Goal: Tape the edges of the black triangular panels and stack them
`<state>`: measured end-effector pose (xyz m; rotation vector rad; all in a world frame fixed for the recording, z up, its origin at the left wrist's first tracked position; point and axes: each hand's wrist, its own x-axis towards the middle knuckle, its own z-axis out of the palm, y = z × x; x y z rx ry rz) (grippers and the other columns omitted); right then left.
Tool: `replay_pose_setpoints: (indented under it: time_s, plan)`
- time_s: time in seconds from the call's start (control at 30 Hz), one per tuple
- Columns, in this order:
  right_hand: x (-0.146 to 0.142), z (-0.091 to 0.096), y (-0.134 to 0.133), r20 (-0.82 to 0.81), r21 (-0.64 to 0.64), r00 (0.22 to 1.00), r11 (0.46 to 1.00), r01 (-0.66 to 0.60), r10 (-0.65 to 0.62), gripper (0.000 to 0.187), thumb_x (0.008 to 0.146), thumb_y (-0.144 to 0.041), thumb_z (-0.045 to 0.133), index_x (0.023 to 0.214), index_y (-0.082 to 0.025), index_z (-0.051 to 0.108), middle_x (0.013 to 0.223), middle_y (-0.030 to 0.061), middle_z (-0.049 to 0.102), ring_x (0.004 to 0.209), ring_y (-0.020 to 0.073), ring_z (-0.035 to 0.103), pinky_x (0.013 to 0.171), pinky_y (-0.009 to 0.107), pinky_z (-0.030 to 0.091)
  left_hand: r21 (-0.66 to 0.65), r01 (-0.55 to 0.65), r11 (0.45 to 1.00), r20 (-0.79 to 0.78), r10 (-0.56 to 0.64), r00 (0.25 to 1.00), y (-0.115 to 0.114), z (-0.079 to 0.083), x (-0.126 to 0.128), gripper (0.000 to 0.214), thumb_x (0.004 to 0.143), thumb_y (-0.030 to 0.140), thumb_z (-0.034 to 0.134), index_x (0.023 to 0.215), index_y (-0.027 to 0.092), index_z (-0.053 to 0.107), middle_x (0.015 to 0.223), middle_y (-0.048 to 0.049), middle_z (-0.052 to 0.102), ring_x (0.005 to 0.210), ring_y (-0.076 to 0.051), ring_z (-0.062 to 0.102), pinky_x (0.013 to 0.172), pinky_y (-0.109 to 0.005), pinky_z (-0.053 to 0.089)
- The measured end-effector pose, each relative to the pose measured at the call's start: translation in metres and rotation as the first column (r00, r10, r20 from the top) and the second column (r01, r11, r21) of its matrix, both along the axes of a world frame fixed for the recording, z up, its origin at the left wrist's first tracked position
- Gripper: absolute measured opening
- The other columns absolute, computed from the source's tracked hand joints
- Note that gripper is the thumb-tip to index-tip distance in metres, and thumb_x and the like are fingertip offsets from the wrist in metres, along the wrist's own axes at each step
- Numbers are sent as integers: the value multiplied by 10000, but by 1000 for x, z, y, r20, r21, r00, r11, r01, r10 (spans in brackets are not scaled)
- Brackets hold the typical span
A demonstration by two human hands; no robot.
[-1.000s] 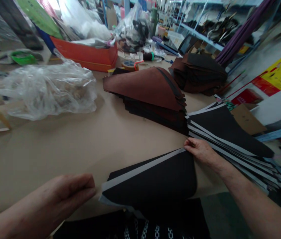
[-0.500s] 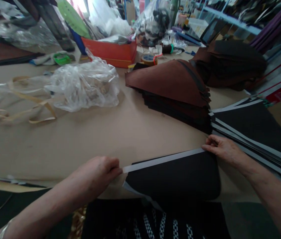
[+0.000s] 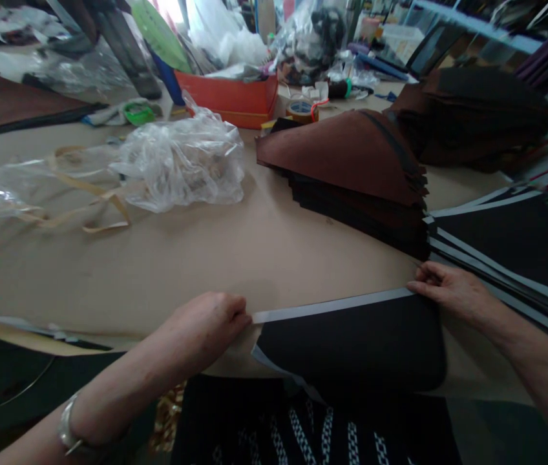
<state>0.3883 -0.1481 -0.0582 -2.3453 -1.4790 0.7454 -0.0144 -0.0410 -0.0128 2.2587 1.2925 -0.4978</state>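
Note:
A black sheet piece (image 3: 351,345) lies at the table's near edge, partly hanging toward my lap. Along its far edge runs a pale grey strip of tape (image 3: 332,306). My left hand (image 3: 223,316) is closed, pinching the strip's left end, which sticks out past the sheet's corner. At the other end my right hand (image 3: 441,287) is closed too, its thumb and fingertips at the strip. A thin tip shows above those fingers, too small to name. Another pale strip (image 3: 278,367) edges the sheet's left side and dangles loose.
A stack of brown and black pieces (image 3: 346,158) stands ahead, with black sheets edged in grey strips (image 3: 511,226) at the right. A crumpled clear plastic bag (image 3: 181,161) lies left of centre. Behind it sits a red box (image 3: 228,100).
The view has shifted left a little. My left hand has moved slightly away from me, swinging the strip's left end up against the sheet's far corner. The right hand stays at the other end.

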Motion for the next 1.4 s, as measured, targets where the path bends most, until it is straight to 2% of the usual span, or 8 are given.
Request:
replay_pose_setpoints:
  time_s: [0.33,0.43,0.57,0.67,0.77,1.07,1.3,1.4]
  plan:
    - [-4,13,10,128,-92,992,996,11,1,400,588,-565,570,785,-217,571,711,54,630,663,222,582,617,332,392,70,8,998,-15,-7,1000,-4,1,3,326,791,364,403,711,185,663,608,-54,569,492,-118,371,495,-292,219]
    - [-45,31,17,49,28,996,997,-69,68,329,677,-500,538,844,-220,580,738,56,644,677,210,584,642,330,398,74,15,997,8,-15,1000,-5,0,1,321,798,354,402,731,189,669,635,-66,598,509,-135,410,498,-299,235]
    - [-135,47,28,-148,152,909,917,-369,390,176,831,-369,485,794,-224,577,718,26,627,652,158,560,620,287,395,76,21,997,30,-23,999,-6,1,0,325,811,353,401,749,186,673,647,-75,617,512,-142,436,496,-300,251]
    - [-191,40,40,-162,192,833,845,-500,530,107,850,-252,500,787,-212,576,772,25,633,701,150,562,632,275,387,81,16,997,28,-19,999,-7,1,0,310,805,339,418,750,177,677,631,-80,616,499,-143,444,496,-302,266]
    - [-218,26,49,4,127,854,847,-517,520,48,832,-232,546,802,-206,573,814,39,639,692,161,553,587,282,337,85,20,996,29,-23,999,-8,2,-1,303,807,331,423,751,180,680,624,-83,624,512,-157,475,502,-301,282]
    - [-229,21,50,196,37,865,878,-477,462,238,803,-433,598,819,-210,517,827,32,636,647,169,554,526,272,217,97,27,995,24,-29,999,-14,8,0,309,812,297,416,763,171,694,661,-110,665,578,-200,566,524,-307,331]
    - [-210,43,34,-303,210,839,890,-404,452,192,941,-305,331,869,-205,479,678,-13,546,611,123,505,586,254,357,114,25,993,38,-30,999,-14,5,-1,314,813,313,427,795,159,701,696,-129,671,591,-203,577,524,-311,355]
    - [-208,53,24,-386,281,816,897,-340,430,231,915,-314,387,782,-198,537,702,1,533,655,127,507,617,255,388,116,15,993,52,-21,998,-14,2,-2,317,816,323,428,789,164,700,708,-129,672,590,-199,572,522,-308,357]
